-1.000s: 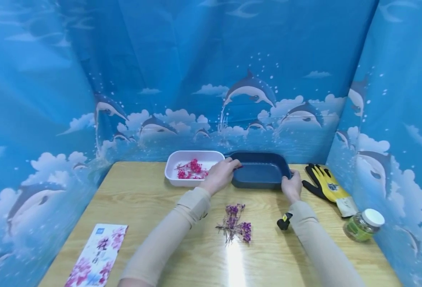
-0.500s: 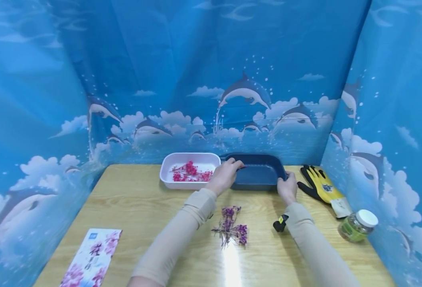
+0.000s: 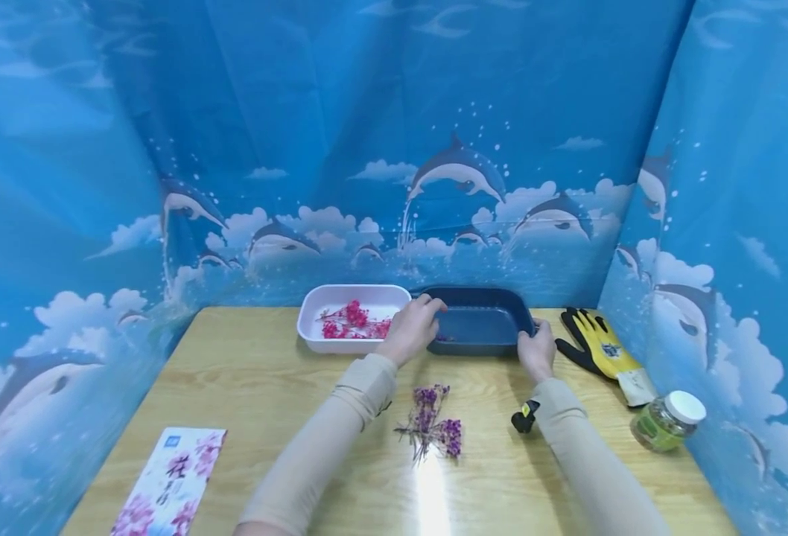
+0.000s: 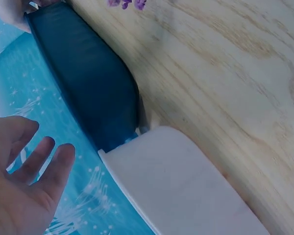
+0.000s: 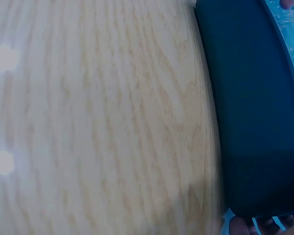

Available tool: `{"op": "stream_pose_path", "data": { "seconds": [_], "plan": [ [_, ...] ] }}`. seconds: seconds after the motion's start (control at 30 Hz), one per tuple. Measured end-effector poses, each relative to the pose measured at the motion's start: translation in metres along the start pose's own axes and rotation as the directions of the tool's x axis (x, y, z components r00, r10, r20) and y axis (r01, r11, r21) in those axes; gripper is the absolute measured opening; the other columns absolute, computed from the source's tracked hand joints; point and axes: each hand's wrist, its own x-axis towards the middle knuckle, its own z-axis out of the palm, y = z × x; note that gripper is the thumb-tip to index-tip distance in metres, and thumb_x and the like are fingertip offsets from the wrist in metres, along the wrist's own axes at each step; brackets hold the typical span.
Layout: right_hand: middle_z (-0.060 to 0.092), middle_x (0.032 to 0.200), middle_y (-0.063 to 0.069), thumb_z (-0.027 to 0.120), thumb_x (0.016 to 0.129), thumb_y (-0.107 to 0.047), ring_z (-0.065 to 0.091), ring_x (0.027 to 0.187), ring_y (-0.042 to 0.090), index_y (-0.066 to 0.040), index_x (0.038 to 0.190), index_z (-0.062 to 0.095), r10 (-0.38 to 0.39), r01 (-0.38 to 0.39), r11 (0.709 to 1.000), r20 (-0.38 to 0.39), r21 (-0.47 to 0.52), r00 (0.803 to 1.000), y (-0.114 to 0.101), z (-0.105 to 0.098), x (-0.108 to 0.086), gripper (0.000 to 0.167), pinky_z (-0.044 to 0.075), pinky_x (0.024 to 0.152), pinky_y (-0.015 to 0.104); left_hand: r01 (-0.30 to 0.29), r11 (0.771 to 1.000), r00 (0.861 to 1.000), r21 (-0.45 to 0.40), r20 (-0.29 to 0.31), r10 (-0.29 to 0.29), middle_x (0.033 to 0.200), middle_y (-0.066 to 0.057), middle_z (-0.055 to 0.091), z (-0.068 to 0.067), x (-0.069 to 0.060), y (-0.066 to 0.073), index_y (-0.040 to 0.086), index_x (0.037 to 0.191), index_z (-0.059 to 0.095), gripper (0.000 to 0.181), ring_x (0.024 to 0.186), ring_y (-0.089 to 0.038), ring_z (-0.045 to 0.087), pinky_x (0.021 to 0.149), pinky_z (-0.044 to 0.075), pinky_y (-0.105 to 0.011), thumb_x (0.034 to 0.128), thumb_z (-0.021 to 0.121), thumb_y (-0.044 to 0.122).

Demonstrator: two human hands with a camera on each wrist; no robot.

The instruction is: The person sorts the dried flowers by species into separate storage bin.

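Observation:
My left hand (image 3: 412, 325) hovers where the white tray (image 3: 305, 327) and the dark blue tray (image 3: 494, 347) meet. Its fingers are spread and loosely bent with nothing between them in the left wrist view. With my right hand (image 3: 537, 350) I grip the right end of the dark blue tray, fingers around its outer end. A tiny dark purplish bit (image 3: 445, 338) lies inside that tray near its left end. Pink dried flowers (image 3: 354, 320) lie in the white tray. Purple dried flowers (image 3: 430, 424) rest on the wooden table in front of the trays.
A yellow and black glove (image 3: 605, 350) lies right of the dark blue tray. Nearer is a glass jar (image 3: 665, 424) with a white lid. A printed floral packet (image 3: 171, 476) lies at front left. A blue dolphin curtain (image 3: 367, 149) stands directly behind the trays.
My left hand has let go of a small dark reddish bit over the dark blue tray and drawn slightly left. My right hand stays on the tray's end. The view shifted slightly.

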Motion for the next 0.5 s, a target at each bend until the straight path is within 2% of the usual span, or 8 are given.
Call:
{"op": "stream_pose_path", "data": {
  "seconds": [0.13, 0.33, 0.5],
  "plan": [
    [0.042, 0.16, 0.031, 0.043, 0.107, -0.014, 0.042, 0.147, 0.049, -0.002, 0.16, 0.033, 0.003, -0.003, 1.0, 0.004, 0.005, 1.0, -0.001, -0.001, 0.001, 0.055, 0.044, 0.117, 0.064, 0.036, 0.998, 0.999, -0.042, -0.008, -0.036, 0.127, -0.002, 0.068, -0.005, -0.009, 0.002, 0.021, 0.135, 0.067, 0.031, 0.112, -0.02, 0.068, 0.085, 0.063, -0.035, 0.105, 0.062, 0.017],
    [0.041, 0.161, 0.031, 0.042, 0.108, -0.015, 0.04, 0.149, 0.049, -0.003, 0.162, 0.031, 0.015, -0.015, 1.0, 0.017, -0.004, 1.0, -0.001, -0.002, 0.001, 0.056, 0.043, 0.118, 0.063, 0.066, 0.992, 0.998, -0.106, 0.023, -0.064, 0.13, -0.003, 0.069, -0.008, -0.029, 0.01, 0.022, 0.137, 0.065, 0.034, 0.113, -0.021, 0.067, 0.09, 0.061, -0.036, 0.1039, 0.064, 0.022],
    [0.041, 0.161, 0.031, 0.042, 0.108, -0.015, 0.04, 0.148, 0.049, -0.002, 0.162, 0.031, 0.012, -0.012, 1.0, 0.024, -0.01, 1.0, -0.002, -0.004, -0.002, 0.056, 0.043, 0.117, 0.063, 0.086, 0.987, 0.995, -0.133, 0.061, -0.078, 0.127, -0.003, 0.069, -0.011, -0.045, 0.012, 0.022, 0.137, 0.064, 0.036, 0.101, -0.017, 0.066, 0.085, 0.06, -0.032, 0.1012, 0.067, 0.023]
  ]
}}
